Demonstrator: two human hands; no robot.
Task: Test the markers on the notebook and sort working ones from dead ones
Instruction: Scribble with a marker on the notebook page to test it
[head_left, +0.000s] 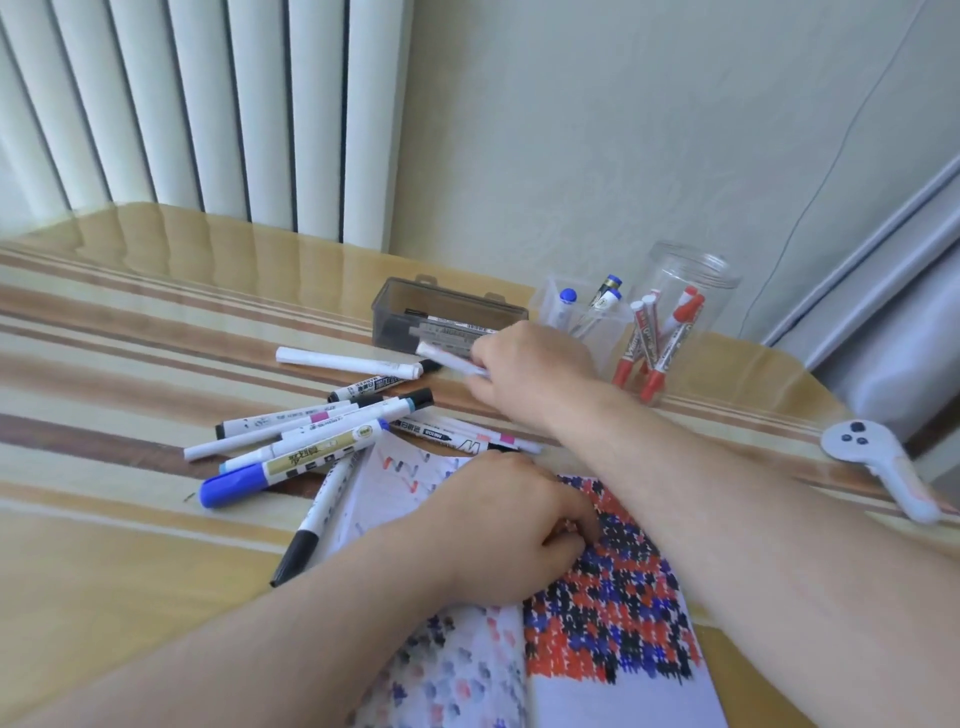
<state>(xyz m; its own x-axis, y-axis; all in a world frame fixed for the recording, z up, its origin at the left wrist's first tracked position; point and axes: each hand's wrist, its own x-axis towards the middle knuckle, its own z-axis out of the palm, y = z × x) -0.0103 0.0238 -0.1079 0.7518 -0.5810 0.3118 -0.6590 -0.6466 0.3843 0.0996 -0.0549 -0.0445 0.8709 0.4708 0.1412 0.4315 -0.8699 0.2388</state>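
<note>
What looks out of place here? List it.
One black-capped marker lies partly on the open notebook, apart from the loose pile. A white controller sits at the table's right edge, unrelated to the sorting. Nothing looks spilled or damaged.
</note>
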